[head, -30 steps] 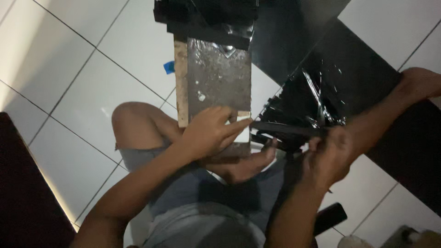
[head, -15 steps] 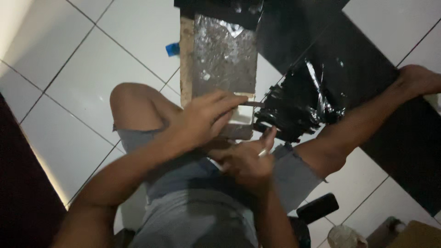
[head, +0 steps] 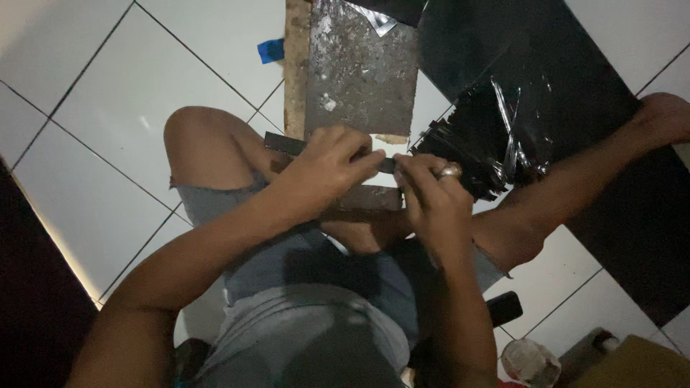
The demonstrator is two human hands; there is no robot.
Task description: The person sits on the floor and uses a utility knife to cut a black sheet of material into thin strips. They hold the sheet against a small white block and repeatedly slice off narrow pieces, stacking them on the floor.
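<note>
Person seated on the white tile floor [head: 129, 93], knees apart, both hands meeting over a slab [head: 363, 68].

Left hand [head: 327, 169]: grip clenched over a thin dark strip [head: 284, 143]. The strip's free end sticks out past the knuckles, on the side away from the other hand; the rest runs under the fingers. Right hand [head: 431, 197]: fingertips pinched on the same strip just beside the left grip, the two hands almost touching. A ring [head: 451, 171] shows on one right finger.

Strip lies level, crosswise, at the near edge of the slab. The slab is grey and speckled, set on a wooden board [head: 295, 65] whose edge shows along the left hand's side.

Beyond the right grip, just beside it: a crumpled heap of black plastic film [head: 496, 144], glossy, lying on a black sheet [head: 618, 208]. Beyond the board's far side, a small blue scrap [head: 271, 49] on the tile. Below the right forearm, well apart from the grip, a dark flat phone-like thing [head: 507, 307].
</note>
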